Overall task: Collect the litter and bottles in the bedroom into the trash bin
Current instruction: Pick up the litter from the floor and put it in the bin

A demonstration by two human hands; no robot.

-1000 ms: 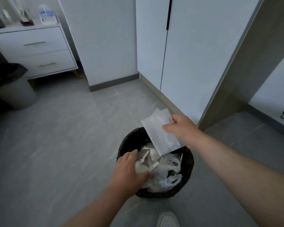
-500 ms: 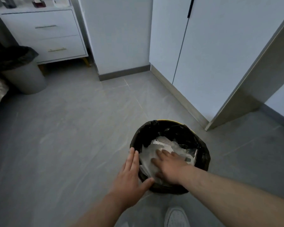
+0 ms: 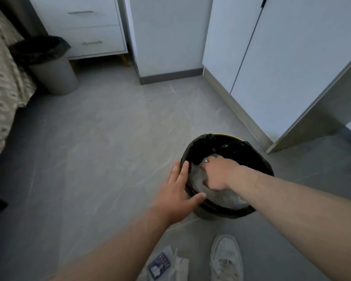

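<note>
Litter [image 3: 221,194] in the trash bin [image 3: 257,153] lies under the right hand [image 3: 219,173] fingers.

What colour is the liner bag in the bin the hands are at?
Black, with a thin yellow bin edge showing at the far rim of the trash bin; head view.

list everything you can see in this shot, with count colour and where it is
trash bin: 1, black liner with yellow rim edge, floor at centre right
crumpled litter: pale plastic and paper, inside the trash bin
second bin: 1, grey with black liner, far left beside the bed
wrappers: a few, white and blue, floor at bottom by the shoe
nightstand: 1, white, two drawers, top left
wardrobe: white doors, right
bed cover: patterned beige, left edge
shoe: 1, white, bottom
left hand: open, on the bin's rim
right hand: pressing down the litter
</note>
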